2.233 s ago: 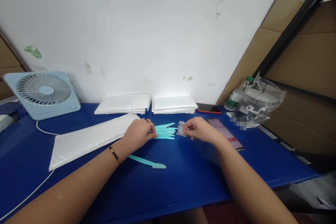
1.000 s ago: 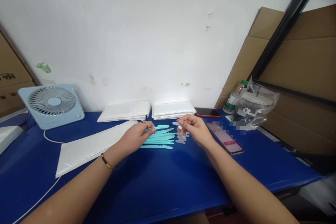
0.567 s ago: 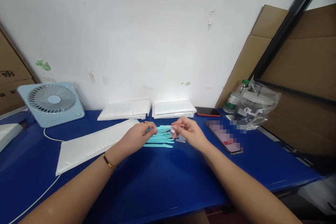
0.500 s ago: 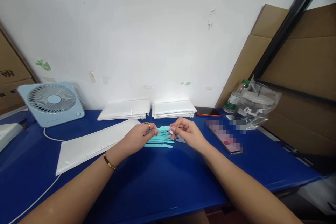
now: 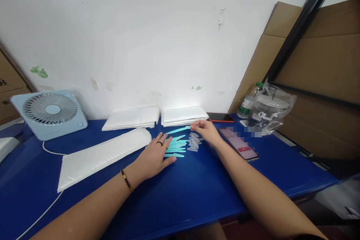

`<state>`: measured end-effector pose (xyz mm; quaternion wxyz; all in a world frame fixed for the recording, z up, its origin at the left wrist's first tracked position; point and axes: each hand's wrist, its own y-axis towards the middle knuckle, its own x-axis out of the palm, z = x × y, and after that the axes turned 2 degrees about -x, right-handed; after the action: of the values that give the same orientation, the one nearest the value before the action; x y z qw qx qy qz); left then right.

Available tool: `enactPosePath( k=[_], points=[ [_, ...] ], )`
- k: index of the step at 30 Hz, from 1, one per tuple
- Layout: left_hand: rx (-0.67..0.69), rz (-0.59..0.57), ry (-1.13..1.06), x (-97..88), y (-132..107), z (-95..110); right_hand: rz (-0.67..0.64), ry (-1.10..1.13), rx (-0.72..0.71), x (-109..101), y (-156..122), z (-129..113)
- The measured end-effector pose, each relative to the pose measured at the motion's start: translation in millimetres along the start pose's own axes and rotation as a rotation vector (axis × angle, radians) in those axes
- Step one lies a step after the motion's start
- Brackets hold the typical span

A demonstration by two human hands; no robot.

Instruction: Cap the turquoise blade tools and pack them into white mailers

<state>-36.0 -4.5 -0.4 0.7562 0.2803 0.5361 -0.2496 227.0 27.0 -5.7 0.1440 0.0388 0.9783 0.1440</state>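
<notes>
My left hand [image 5: 156, 155] lies spread over a bunch of slim teal sticks [image 5: 177, 145], which look like eyebrow razors; it covers their left ends. Its fingers are apart and grip nothing. My right hand [image 5: 207, 131] pinches the right end of one teal eyebrow razor [image 5: 177, 130], just beyond the bunch. The razor's left end reaches near my left fingertips. Several small translucent caps [image 5: 193, 142] form a column just right of the bunch, below my right fingers.
A white padded mailer [image 5: 104, 157] lies left, with two mailer stacks [image 5: 131, 117] [image 5: 184, 115] by the wall. A blue fan [image 5: 50, 114] trails a cable. Right are an orange-edged phone [image 5: 221, 117], a pink-screened phone [image 5: 239, 144], a bottle [image 5: 247, 105] and a bagged cup [image 5: 270, 110].
My hands were close together over the teal bunch. My left hand has opened flat onto it, while my right has moved outward and up, holding one razor. More translucent caps are now visible.
</notes>
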Motion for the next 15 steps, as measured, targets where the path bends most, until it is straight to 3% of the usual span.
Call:
enactPosePath(
  k=[3,8,11,15],
  points=[
    [-0.008,-0.106,0.019,5.2,-4,4,-0.060,-0.142,0.003,9,2,7],
    [0.018,-0.210,0.009,-1.2,-14,28,-0.180,-0.431,-0.062,17,3,9],
    [0.022,-0.212,0.012,-2.8,-19,38,-0.211,-0.508,-0.134,16,3,5],
    [0.039,-0.134,-0.005,-3.2,-14,35,-0.169,-0.604,-0.174,-1,1,-8]
  ],
)
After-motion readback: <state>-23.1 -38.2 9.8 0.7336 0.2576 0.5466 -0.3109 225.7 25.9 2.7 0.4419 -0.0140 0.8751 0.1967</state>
